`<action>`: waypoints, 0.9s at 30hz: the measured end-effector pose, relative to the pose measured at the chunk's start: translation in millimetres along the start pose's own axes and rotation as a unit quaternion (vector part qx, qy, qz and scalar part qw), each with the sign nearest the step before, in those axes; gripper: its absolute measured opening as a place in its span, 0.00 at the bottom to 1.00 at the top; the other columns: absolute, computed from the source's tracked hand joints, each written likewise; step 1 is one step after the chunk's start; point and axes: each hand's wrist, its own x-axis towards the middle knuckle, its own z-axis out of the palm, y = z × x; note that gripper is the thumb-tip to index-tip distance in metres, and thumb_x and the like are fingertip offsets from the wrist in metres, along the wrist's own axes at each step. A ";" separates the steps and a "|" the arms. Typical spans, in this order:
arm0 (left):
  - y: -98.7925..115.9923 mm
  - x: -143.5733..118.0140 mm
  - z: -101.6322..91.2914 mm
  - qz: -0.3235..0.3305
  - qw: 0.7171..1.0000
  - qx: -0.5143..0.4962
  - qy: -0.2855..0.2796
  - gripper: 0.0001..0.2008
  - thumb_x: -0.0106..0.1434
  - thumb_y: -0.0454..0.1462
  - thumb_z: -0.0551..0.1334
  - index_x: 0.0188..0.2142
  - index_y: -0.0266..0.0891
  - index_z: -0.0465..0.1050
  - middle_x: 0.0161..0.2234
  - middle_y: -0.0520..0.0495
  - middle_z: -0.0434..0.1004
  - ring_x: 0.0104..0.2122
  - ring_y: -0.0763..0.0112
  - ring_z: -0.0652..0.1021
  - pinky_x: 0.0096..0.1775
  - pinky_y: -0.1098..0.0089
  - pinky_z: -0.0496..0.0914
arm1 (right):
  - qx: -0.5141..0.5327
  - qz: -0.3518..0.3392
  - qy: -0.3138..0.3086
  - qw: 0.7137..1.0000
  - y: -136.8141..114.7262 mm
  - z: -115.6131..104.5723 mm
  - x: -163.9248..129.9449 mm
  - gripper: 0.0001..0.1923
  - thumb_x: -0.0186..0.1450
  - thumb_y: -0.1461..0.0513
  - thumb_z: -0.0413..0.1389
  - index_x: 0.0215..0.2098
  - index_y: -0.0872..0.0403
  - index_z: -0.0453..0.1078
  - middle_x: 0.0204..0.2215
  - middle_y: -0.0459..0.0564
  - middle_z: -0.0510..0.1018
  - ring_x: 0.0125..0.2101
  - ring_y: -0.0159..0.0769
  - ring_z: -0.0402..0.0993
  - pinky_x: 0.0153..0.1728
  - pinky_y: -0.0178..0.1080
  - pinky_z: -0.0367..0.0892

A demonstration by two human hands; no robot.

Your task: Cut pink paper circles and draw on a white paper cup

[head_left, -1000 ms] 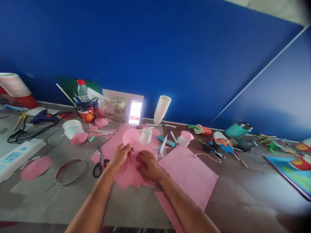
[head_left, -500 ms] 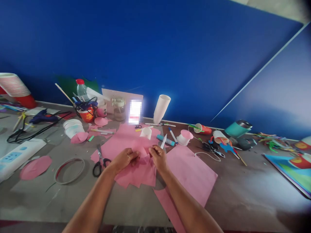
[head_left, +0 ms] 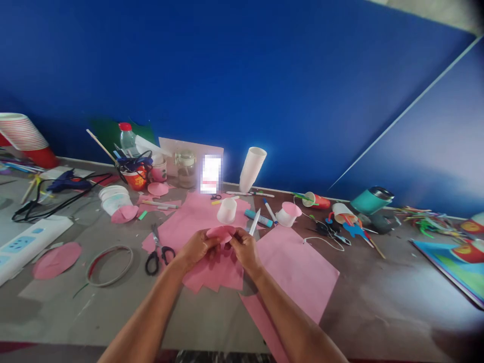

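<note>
Folding is the step in hand: my left hand (head_left: 196, 248) and right hand (head_left: 244, 248) both pinch the pink paper circle (head_left: 220, 233), bent over between them just above the pink sheets (head_left: 212, 269), with the scissors (head_left: 157, 254) to my left. Next, I judge, the edges must meet evenly before I press a crease.

Both forearms are bare — no sleeves or watch — with a thin ring on the left hand (head_left: 197, 247).
</note>
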 end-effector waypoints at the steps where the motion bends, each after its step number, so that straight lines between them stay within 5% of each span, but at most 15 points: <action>1: 0.3 0.0 0.3 -0.003 1.000 0.000 0.002 0.13 0.52 0.45 0.67 0.24 0.38 0.71 0.17 0.54 0.71 0.14 0.76 0.67 0.20 0.72 0.60 | 0.000 0.005 -0.006 1.000 -0.5 0.4 -0.6 0.14 0.57 0.51 0.61 0.29 0.54 0.72 0.17 0.43 0.74 0.18 0.32 0.71 0.20 0.34 0.67; 12: -4.7 1.3 -3.0 -0.015 0.999 0.035 0.016 0.18 0.56 0.45 0.63 0.16 0.37 0.69 0.13 0.52 0.68 0.13 0.78 0.63 0.20 0.73 0.56 | -0.001 -0.010 -0.059 0.998 -9.7 -6.0 -6.8 0.15 0.59 0.51 0.59 0.36 0.54 0.71 0.24 0.44 0.75 0.25 0.33 0.71 0.28 0.35 0.69; 22: -6.3 2.1 -1.3 -0.023 0.994 0.103 0.006 0.20 0.56 0.49 0.61 0.16 0.38 0.67 0.12 0.52 0.67 0.13 0.78 0.62 0.20 0.73 0.54 | -0.146 -0.037 0.025 0.988 -4.1 -5.1 -4.5 0.14 0.59 0.52 0.56 0.22 0.52 0.64 0.17 0.40 0.66 0.20 0.29 0.61 0.23 0.33 0.59; 27: -1.5 0.9 -0.3 -0.018 0.992 0.121 0.018 0.15 0.56 0.48 0.61 0.24 0.38 0.68 0.15 0.56 0.65 0.14 0.78 0.62 0.20 0.74 0.54 | -0.169 -0.032 0.021 0.985 -2.5 -5.7 -4.7 0.14 0.60 0.53 0.53 0.21 0.52 0.63 0.17 0.42 0.68 0.20 0.30 0.61 0.23 0.33 0.57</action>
